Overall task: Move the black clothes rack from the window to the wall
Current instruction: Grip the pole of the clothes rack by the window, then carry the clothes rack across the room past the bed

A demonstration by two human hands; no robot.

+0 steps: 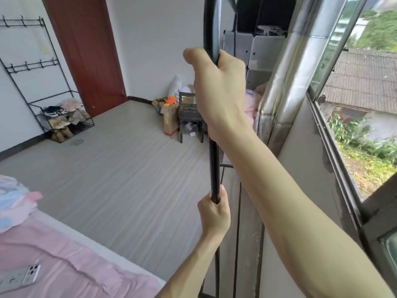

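The black clothes rack (214,166) stands right in front of me beside the window (352,108); its upright black pole runs from the top of the view down past my arms. My right hand (217,91) is wrapped around the pole high up. My left hand (214,211) grips the same pole lower down. The rack's lower rails (238,211) show behind the pole along the window wall. Its feet are hidden.
A second black rack with hooks and shoes (53,108) leans on the left wall beside a red-brown door (86,50). A dark chair (191,117) and cardboard boxes (169,117) sit ahead. A pink-sheeted bed (64,265) with a phone (20,277) lies at lower left. Grey floor (120,168) between.
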